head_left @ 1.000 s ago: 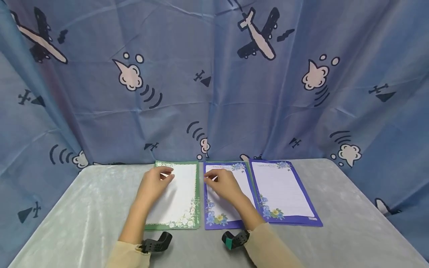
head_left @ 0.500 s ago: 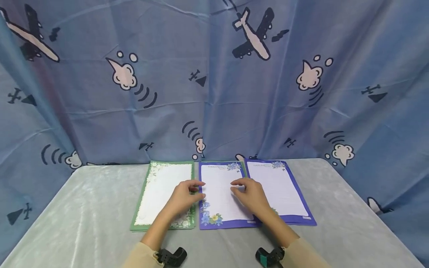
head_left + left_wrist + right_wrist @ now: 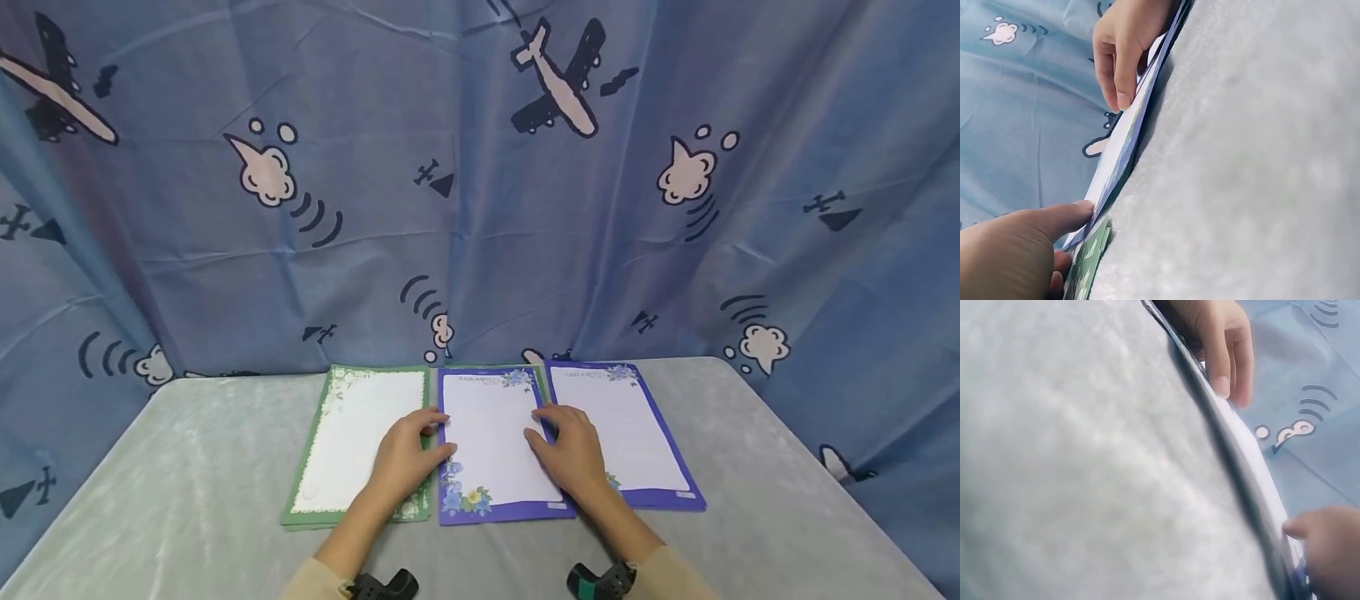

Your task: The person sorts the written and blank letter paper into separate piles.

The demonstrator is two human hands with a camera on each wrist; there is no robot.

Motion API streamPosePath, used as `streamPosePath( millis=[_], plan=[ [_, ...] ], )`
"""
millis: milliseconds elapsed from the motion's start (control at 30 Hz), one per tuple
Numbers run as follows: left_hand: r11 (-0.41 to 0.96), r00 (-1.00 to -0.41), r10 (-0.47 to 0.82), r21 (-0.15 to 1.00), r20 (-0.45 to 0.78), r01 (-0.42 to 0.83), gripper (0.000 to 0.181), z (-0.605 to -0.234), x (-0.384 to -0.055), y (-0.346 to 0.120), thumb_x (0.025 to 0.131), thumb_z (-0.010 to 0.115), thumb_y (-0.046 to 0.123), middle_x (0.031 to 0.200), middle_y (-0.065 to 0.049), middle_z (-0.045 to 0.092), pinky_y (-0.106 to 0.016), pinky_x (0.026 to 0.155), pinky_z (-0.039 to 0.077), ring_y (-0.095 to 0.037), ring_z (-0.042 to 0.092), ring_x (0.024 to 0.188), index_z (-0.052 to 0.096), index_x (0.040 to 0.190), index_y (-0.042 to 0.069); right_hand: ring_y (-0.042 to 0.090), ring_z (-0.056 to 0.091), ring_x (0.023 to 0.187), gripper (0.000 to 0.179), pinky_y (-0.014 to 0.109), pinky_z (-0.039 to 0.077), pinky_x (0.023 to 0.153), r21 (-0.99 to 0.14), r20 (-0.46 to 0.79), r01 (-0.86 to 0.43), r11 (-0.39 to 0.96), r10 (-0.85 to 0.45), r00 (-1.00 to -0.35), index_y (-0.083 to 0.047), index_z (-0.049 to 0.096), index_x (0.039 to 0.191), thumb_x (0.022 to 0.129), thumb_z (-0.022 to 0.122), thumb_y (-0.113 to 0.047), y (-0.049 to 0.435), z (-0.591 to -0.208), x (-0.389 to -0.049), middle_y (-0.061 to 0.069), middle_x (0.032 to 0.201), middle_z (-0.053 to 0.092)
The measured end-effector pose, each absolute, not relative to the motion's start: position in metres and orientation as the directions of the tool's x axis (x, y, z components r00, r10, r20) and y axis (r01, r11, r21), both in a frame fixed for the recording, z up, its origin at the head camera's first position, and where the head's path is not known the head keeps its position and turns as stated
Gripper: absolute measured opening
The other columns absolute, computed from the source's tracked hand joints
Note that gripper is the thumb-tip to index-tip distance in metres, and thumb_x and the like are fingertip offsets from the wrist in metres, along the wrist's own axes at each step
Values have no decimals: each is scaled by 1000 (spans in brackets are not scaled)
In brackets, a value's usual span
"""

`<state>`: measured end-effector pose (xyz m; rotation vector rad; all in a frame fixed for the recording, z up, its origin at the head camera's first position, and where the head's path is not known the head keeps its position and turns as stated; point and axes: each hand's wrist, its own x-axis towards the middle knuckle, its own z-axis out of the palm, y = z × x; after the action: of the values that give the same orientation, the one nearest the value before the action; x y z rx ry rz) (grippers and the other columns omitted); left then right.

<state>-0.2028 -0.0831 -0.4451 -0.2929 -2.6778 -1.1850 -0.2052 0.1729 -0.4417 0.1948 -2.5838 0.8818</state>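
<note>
A purple-bordered sheet of flower-printed paper [image 3: 491,446] lies in the middle, with green edges showing beneath it at the top. My left hand [image 3: 403,460] is at its left side, thumb on the purple border, the other fingers near the green-bordered paper [image 3: 367,433]. At the right side of the middle sheet is my right hand [image 3: 572,450], thumb and fingertips over that edge. In the left wrist view, the left thumb [image 3: 1069,217] rests on the paper's edge. Both hands have relaxed fingers spread apart from the thumb. My right forearm partly hides the right purple-bordered paper [image 3: 626,433].
The papers lie side by side on a table with a pale grey cloth [image 3: 195,492]. A blue curtain [image 3: 375,292] with aeroplane and cloud prints hangs right behind the table's far edge. Each wrist carries a black strapped device [image 3: 600,581].
My left hand has moved right from over the green-bordered paper to the middle sheet's left edge. My right hand has moved right, from over the middle sheet to its right edge.
</note>
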Motion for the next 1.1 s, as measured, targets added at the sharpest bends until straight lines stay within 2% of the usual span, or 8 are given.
streamPosePath(
  millis=[233,333,467,633,733,867,1000,1100],
  plan=[
    [645,-960,80,721,267,254,35,-447,-200,-84,80,85,24,130,-4,70,-40,85,55,-19,69,101,77,113,16,43,59,124,26,60,44,105,-573,394,-234,785,13,-919,-4,78,105,84,81,-18,171,-442,-203,20,128,70],
    [628,-960,76,735,271,257,28,-448,-200,-83,80,86,22,111,1,74,-32,77,54,-13,67,91,78,107,19,43,59,123,22,59,44,104,-599,409,-247,762,26,-912,-4,78,100,81,83,-15,173,-443,-204,19,128,70],
    [608,-963,82,753,256,252,21,-447,-201,-82,80,85,22,86,8,71,-25,69,48,-5,59,77,80,100,23,41,62,123,22,55,47,106,-664,417,-255,703,64,-907,-4,79,98,77,85,-8,176,-442,-206,17,127,71],
    [599,-968,74,765,241,236,19,-446,-201,-84,80,85,20,81,10,71,-22,65,46,-3,56,71,80,98,22,34,71,109,26,46,57,93,-715,395,-253,652,78,-915,-3,78,103,77,84,-3,175,-441,-206,17,128,70],
    [586,-969,84,775,232,236,18,-446,-202,-84,80,85,19,80,8,72,-22,64,46,-4,57,69,80,98,19,27,72,94,27,34,59,81,-718,391,-240,653,93,-916,-4,78,105,78,83,-2,175,-441,-206,17,128,70],
    [562,-970,90,792,228,238,19,-444,-204,-83,80,85,17,80,7,73,-21,64,47,-5,58,69,81,99,17,15,60,74,26,20,49,67,-718,387,-235,655,95,-917,-4,78,105,79,82,-2,177,-440,-207,16,103,75],
    [553,-971,80,800,226,231,19,-443,-204,-84,80,85,16,80,7,73,-21,64,47,-5,59,69,81,98,17,11,46,65,28,20,37,60,-719,333,-210,663,63,-941,-6,77,111,84,80,-7,176,-439,-208,8,76,63],
    [554,-973,72,802,221,223,19,-444,-203,-86,81,84,17,79,8,71,-21,63,46,-6,57,67,81,100,18,12,44,65,28,21,34,59,-725,294,-196,661,40,-955,-9,77,115,87,77,-8,175,-438,-209,5,73,57]
  ],
)
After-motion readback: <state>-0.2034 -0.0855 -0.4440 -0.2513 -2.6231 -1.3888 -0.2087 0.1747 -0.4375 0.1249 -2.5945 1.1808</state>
